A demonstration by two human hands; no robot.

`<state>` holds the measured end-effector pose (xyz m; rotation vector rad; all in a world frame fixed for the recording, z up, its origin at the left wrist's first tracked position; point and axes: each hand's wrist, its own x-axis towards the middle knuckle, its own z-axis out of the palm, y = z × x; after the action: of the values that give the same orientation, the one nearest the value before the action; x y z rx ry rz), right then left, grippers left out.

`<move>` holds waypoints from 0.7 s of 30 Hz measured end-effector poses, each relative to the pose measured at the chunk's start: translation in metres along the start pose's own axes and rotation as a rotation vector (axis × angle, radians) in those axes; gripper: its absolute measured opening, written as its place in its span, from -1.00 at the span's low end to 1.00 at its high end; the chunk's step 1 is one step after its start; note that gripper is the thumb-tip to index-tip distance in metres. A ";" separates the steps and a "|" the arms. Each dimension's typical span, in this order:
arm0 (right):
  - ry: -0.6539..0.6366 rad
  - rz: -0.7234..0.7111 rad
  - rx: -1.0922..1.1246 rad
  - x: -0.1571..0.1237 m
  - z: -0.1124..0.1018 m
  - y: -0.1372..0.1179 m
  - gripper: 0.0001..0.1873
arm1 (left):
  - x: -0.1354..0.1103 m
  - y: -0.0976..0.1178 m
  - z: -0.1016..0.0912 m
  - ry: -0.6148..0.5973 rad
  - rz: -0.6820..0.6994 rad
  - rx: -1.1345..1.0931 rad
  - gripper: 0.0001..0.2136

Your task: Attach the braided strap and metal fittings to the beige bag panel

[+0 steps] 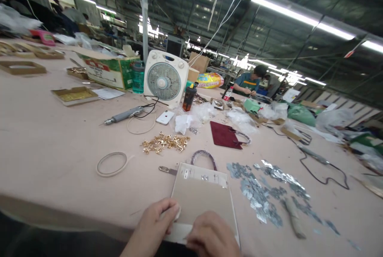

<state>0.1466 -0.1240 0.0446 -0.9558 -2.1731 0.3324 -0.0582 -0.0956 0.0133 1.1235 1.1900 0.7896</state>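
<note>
A flat beige bag panel (pixel 204 197) lies at the table's front edge, with a purple wrapped handle (pixel 204 152) at its far end and a strap with a metal buckle (pixel 167 170) sticking out to the left. Over its near left side, my left hand (pixel 157 225) is closed around a small white object (pixel 177 212), mostly hidden by the fingers. My right hand (pixel 214 235), slightly blurred, has its fingers pinched together above the near right part of the panel. A pale strip (pixel 179 233) runs along the near edge; whether the right fingers hold it I cannot tell.
Gold fittings (pixel 166 142) lie in a pile beyond the panel, and silver metal pieces (pixel 260 193) spread to the right. A cream cord coil (pixel 112 164), an electric screwdriver (pixel 124 115), a phone (pixel 165 117), a dark red bag (pixel 226 135) and a fan (pixel 165 77) stand around. A co-worker (pixel 249 81) is across the table.
</note>
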 end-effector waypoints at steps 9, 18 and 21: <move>-0.012 0.565 0.184 0.058 -0.036 0.112 -0.73 | 0.000 -0.001 0.004 -0.002 0.056 0.212 -0.60; -0.137 0.594 0.211 0.069 -0.024 0.118 -0.72 | -0.001 0.002 0.002 0.002 0.054 0.202 -0.62; -0.139 0.597 0.204 0.070 -0.024 0.120 -0.74 | 0.000 0.002 0.002 -0.010 0.061 0.207 -0.62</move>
<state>0.1959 0.0082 0.0388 -1.4817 -1.8809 0.9068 -0.0562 -0.0960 0.0153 1.3371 1.2553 0.7177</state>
